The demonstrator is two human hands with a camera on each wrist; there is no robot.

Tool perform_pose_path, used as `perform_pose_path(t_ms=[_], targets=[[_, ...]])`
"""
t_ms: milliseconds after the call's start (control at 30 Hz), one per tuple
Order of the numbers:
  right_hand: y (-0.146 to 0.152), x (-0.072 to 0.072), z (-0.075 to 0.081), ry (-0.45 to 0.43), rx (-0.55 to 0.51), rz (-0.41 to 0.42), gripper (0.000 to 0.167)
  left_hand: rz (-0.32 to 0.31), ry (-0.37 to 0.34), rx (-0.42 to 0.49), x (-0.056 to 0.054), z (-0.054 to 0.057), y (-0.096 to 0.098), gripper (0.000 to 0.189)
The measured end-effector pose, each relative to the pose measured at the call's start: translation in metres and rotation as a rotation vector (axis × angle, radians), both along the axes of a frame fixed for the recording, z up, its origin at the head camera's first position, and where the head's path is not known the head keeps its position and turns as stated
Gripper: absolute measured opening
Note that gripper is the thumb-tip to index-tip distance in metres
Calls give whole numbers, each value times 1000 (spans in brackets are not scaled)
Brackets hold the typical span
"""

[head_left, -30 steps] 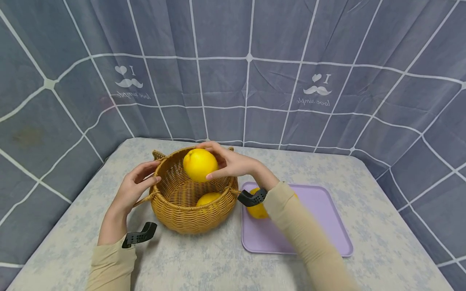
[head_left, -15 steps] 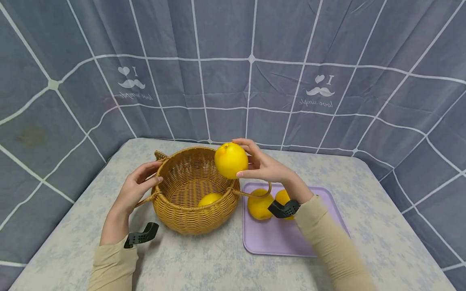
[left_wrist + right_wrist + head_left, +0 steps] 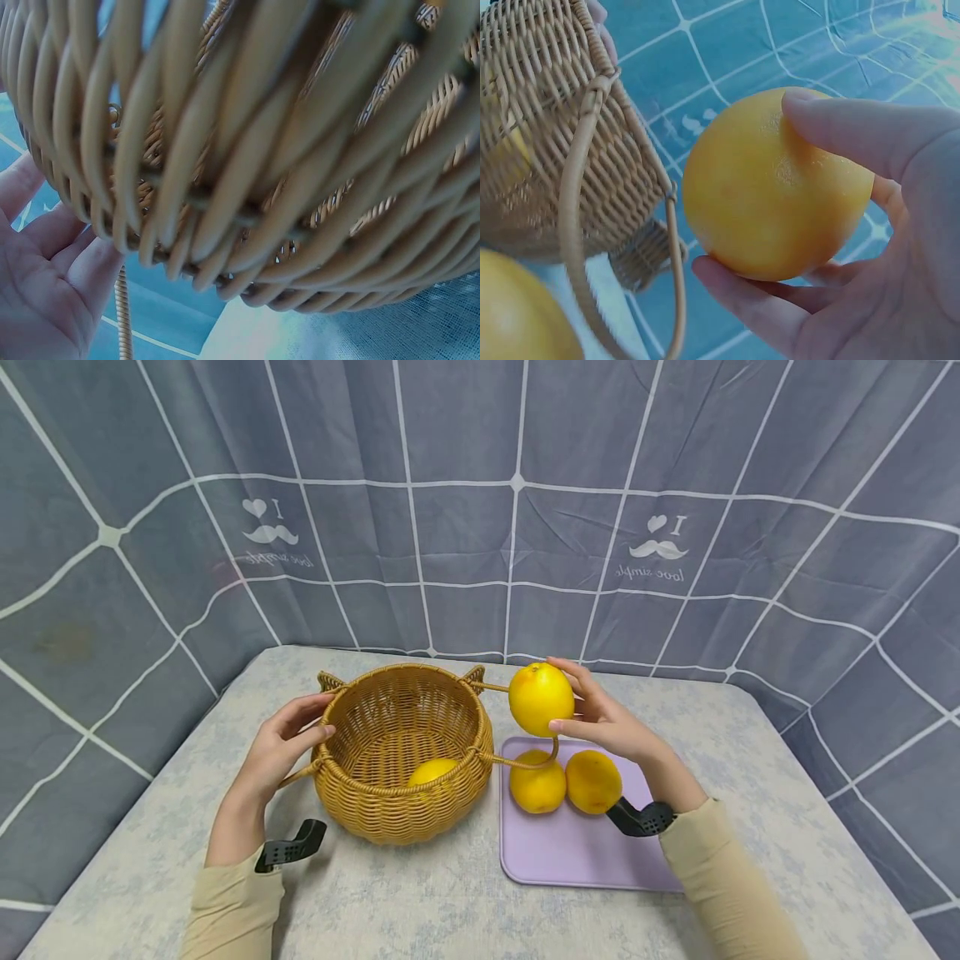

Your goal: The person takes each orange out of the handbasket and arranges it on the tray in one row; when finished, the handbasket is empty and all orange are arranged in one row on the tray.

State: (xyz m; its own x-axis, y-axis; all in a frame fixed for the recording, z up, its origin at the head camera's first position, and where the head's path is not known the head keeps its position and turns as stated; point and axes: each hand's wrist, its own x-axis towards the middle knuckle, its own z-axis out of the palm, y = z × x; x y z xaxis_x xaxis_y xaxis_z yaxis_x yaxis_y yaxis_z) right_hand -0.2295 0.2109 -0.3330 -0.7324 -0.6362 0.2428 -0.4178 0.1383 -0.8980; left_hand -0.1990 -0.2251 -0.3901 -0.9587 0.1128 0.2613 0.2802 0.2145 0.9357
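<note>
Grasping yellow fruit (image 3: 538, 700) with right grip (image 3: 606, 720), right of frame centre, and holding wicker basket (image 3: 397, 814) with left grip (image 3: 276, 745), at lower left.

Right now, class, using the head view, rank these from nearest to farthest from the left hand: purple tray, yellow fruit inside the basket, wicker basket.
1. Wicker basket: touching the left hand.
2. Yellow fruit inside the basket: toward its near right side.
3. Purple tray: right of the basket.

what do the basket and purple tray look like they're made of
Basket: rattan or a plastic imitation, slightly glossy, judging by the interlaced rounded strands.
Purple tray: probably plastic, smooth and fairly matte, judging by its even colour and thin rim.
</note>
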Motion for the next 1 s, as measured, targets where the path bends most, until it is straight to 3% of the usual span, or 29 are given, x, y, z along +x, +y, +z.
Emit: perform_pose_path(t_ms=[467,1000], targets=[[64,31,-29,-18,18,-284,71,-5,15,0,-2,-3,-1,43],[107,59,-51,-50,62,-452,67,-7,12,1,-1,-3,-1,43]])
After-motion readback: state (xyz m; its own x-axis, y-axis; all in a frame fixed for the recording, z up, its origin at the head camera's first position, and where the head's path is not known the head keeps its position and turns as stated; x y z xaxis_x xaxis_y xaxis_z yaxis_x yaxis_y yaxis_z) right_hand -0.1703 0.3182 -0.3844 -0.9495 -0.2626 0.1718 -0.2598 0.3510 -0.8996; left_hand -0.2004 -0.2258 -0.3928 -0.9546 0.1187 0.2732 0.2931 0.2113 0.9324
